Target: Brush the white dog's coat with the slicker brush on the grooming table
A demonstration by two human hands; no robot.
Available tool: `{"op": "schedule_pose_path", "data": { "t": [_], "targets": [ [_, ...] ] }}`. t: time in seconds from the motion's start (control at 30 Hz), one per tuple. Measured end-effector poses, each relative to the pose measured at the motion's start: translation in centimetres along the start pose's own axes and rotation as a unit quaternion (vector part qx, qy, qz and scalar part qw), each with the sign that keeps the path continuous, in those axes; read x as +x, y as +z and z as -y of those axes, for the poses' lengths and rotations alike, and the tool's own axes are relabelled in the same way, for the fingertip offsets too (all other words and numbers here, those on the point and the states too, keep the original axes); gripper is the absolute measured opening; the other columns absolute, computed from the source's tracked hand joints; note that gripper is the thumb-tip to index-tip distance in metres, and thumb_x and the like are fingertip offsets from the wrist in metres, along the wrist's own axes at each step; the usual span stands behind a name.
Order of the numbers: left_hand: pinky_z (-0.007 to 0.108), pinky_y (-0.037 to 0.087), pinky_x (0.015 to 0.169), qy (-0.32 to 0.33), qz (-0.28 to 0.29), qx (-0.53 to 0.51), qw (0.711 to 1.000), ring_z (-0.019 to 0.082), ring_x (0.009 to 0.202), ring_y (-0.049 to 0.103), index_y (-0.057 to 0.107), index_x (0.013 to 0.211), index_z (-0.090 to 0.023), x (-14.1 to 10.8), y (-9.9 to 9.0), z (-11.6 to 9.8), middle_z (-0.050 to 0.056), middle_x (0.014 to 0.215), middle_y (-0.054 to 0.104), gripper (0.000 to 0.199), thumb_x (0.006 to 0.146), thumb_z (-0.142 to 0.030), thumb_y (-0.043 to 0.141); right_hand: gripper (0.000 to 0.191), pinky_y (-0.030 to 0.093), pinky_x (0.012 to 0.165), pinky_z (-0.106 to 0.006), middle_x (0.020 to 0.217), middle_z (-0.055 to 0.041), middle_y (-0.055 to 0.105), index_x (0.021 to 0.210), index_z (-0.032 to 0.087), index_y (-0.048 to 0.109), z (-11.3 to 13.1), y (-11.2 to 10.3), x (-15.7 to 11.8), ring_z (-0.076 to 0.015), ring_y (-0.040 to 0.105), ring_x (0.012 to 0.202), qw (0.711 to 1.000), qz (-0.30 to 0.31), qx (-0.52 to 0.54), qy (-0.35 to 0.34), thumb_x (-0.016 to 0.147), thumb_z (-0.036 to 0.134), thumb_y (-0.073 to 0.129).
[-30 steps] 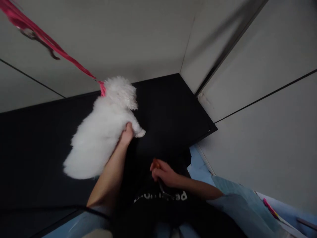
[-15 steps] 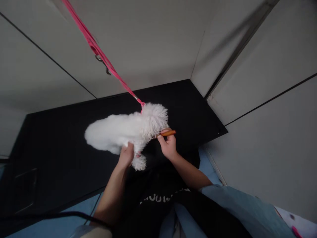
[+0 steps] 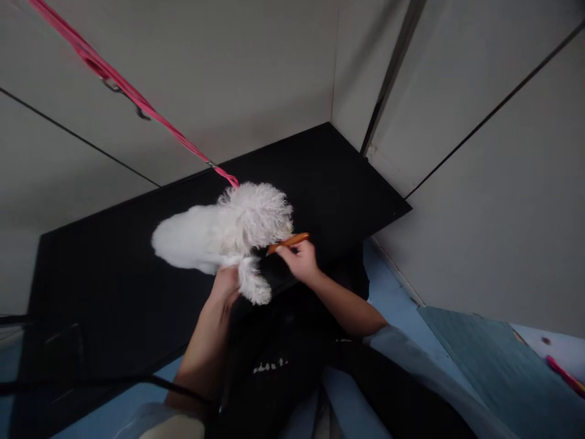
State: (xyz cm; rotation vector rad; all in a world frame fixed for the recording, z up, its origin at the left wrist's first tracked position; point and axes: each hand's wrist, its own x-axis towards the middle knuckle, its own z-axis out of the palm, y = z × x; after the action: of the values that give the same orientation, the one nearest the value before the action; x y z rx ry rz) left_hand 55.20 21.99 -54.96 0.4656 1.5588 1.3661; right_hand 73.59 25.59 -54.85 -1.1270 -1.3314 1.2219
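Head cam: white dog (image 3: 196, 238), smooth back looks done, shaggy head (image 3: 262, 213) and foreleg (image 3: 254, 283) probably aren't. Left hand's (image 3: 225, 284) clamped on the foreleg, right hand (image 3: 300, 259) grips an orange-brown tool (image 3: 292, 240) nearby. Pink leash (image 3: 169, 125) behind the head, black table (image 3: 114, 286) underneath.

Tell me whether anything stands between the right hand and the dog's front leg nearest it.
Nothing visible blocks the gap: only the orange-handled tool, held in the right hand, reaches into it. The left hand is on the far side of the front leg.
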Motion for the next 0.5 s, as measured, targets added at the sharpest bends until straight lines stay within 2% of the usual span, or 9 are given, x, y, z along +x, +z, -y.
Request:
{"op": "schedule_pose_path", "data": {
  "t": [0.07, 0.13, 0.2, 0.23, 0.27, 0.33, 0.4, 0.43, 0.5],
  "targets": [
    [0.032, 0.060, 0.074, 0.003, 0.002, -0.007, 1.000, 0.028, 0.085, 0.073, 0.070, 0.090, -0.015, 0.4, 0.4, 0.3, 0.005, 0.077, 0.074, 0.038, 0.057, -0.025, 0.084, 0.019, 0.053, 0.091, -0.037, 0.093, -0.0073, 0.070, 0.084, 0.020, 0.065, -0.3, -1.9, -0.6, -0.0211, 0.067, 0.094, 0.995, -0.100, -0.031, -0.008, 0.078, 0.037, 0.070],
    [0.034, 0.061, 0.079, 0.004, 0.002, -0.025, 1.000, 0.030, 0.093, 0.073, 0.070, 0.098, -0.015, 0.9, 0.9, 0.8, 0.006, 0.083, 0.076, 0.040, 0.061, -0.024, 0.081, 0.021, 0.053, 0.088, -0.037, 0.085, -0.0055, 0.067, 0.082, 0.021, 0.063, -0.8, -3.9, -2.3, -0.0212, 0.066, 0.090, 0.995, -0.089, -0.039, 0.011, 0.080, 0.041, 0.067],
    [0.033, 0.060, 0.080, -0.010, -0.006, -0.036, 0.999, 0.030, 0.095, 0.073, 0.069, 0.102, -0.016, 1.5, 1.4, 1.3, 0.006, 0.085, 0.077, 0.040, 0.063, -0.022, 0.079, 0.026, 0.052, 0.076, -0.033, 0.071, -0.0014, 0.061, 0.085, 0.020, 0.061, -1.4, -5.5, -5.0, -0.0177, 0.062, 0.074, 0.995, 0.029, 0.016, 0.089, 0.084, 0.046, 0.063],
    [0.032, 0.060, 0.080, -0.018, -0.011, -0.037, 0.999, 0.029, 0.095, 0.073, 0.069, 0.103, -0.016, 1.8, 1.7, 1.6, 0.006, 0.085, 0.076, 0.039, 0.064, -0.021, 0.077, 0.031, 0.050, 0.069, -0.030, 0.068, 0.0000, 0.060, 0.089, 0.020, 0.060, -1.5, -5.9, -6.5, -0.0156, 0.059, 0.067, 0.982, 0.109, 0.066, 0.137, 0.085, 0.051, 0.063],
    [0.031, 0.059, 0.079, -0.025, -0.015, -0.038, 0.999, 0.028, 0.093, 0.073, 0.069, 0.103, -0.016, 2.0, 1.9, 1.8, 0.005, 0.083, 0.076, 0.038, 0.065, -0.020, 0.076, 0.039, 0.048, 0.064, -0.028, 0.069, 0.0003, 0.060, 0.094, 0.020, 0.058, -1.6, -6.1, -7.8, -0.0141, 0.058, 0.064, 0.957, 0.190, 0.125, 0.181, 0.084, 0.057, 0.063],
    [0.027, 0.058, 0.076, -0.038, -0.012, -0.042, 0.998, 0.024, 0.087, 0.073, 0.070, 0.102, -0.017, 2.4, 2.0, 2.0, 0.003, 0.079, 0.075, 0.035, 0.067, -0.019, 0.075, 0.056, 0.046, 0.061, -0.025, 0.080, -0.0027, 0.065, 0.098, 0.019, 0.055, -1.4, -5.8, -9.3, -0.0133, 0.060, 0.068, 0.878, 0.337, 0.234, 0.246, 0.077, 0.070, 0.067],
    [0.024, 0.057, 0.069, -0.053, 0.003, -0.045, 0.998, 0.020, 0.078, 0.071, 0.070, 0.097, -0.017, 2.7, 1.8, 2.0, 0.001, 0.073, 0.072, 0.030, 0.068, -0.018, 0.074, 0.064, 0.047, 0.061, -0.025, 0.089, -0.0054, 0.067, 0.094, 0.019, 0.056, -0.7, -4.8, -9.0, -0.0138, 0.063, 0.072, 0.811, 0.440, 0.278, 0.266, 0.073, 0.077, 0.068],
    [0.024, 0.056, 0.066, -0.068, 0.020, -0.043, 0.997, 0.019, 0.073, 0.069, 0.069, 0.094, -0.016, 2.8, 1.6, 1.9, 0.001, 0.070, 0.070, 0.025, 0.069, -0.018, 0.074, 0.061, 0.048, 0.061, -0.025, 0.086, -0.0049, 0.066, 0.091, 0.018, 0.057, -0.4, -4.1, -8.3, -0.0134, 0.062, 0.071, 0.806, 0.461, 0.265, 0.261, 0.076, 0.076, 0.067],
    [0.026, 0.054, 0.060, -0.104, 0.057, -0.031, 0.992, 0.020, 0.065, 0.066, 0.067, 0.082, -0.013, 3.1, 1.1, 1.7, 0.003, 0.063, 0.067, 0.013, 0.070, -0.016, 0.072, 0.045, 0.047, 0.061, -0.024, 0.078, -0.0016, 0.064, 0.089, 0.016, 0.063, 0.1, -2.6, -6.6, -0.0107, 0.059, 0.064, 0.857, 0.431, 0.173, 0.224, 0.088, 0.061, 0.063]
  ]
}}
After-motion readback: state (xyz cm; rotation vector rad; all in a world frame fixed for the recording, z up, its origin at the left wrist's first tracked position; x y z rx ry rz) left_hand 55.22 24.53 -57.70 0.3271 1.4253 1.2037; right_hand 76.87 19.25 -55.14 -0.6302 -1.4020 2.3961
